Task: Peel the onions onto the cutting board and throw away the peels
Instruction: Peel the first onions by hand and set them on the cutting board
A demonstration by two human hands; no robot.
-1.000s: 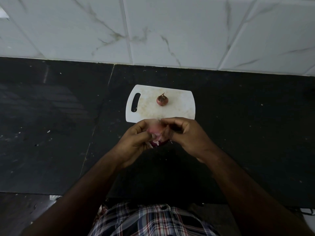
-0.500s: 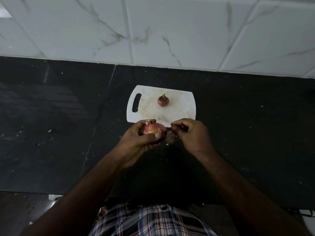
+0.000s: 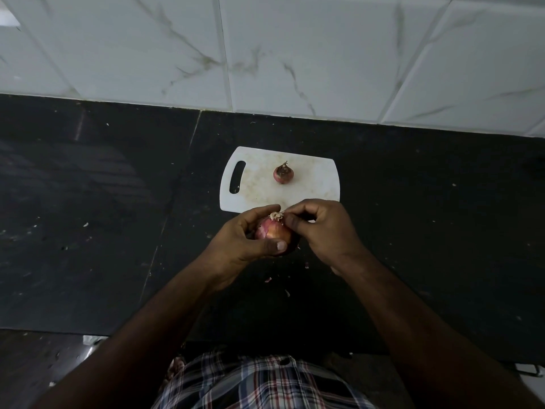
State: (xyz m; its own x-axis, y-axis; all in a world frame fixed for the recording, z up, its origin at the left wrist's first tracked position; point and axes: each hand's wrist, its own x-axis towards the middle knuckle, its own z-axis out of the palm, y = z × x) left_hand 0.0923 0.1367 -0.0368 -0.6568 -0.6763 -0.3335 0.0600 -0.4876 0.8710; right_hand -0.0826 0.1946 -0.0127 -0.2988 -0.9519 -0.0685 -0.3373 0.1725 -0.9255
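Note:
My left hand [image 3: 243, 242] grips a red onion [image 3: 271, 231] just in front of the white cutting board [image 3: 312, 184], thumb across its near side. The onion's dry root tuft points up and away from me. My right hand [image 3: 321, 228] pinches the skin at that tuft with fingertips and thumb. A second, smaller red onion [image 3: 283, 173] sits unpeeled in the middle of the board, stem up. A few small peel scraps [image 3: 268, 279] lie on the black counter below my hands.
The black stone counter [image 3: 88, 231] runs left and right, with a seam left of the board. A white marble-tiled wall [image 3: 265, 54] rises behind it. The counter's front edge lies near my plaid shirt [image 3: 250, 382]. Small light specks dot the counter.
My left hand turned the onion so its root tuft shows on top. My right hand moved from the onion's right side up to the tuft and now pinches there.

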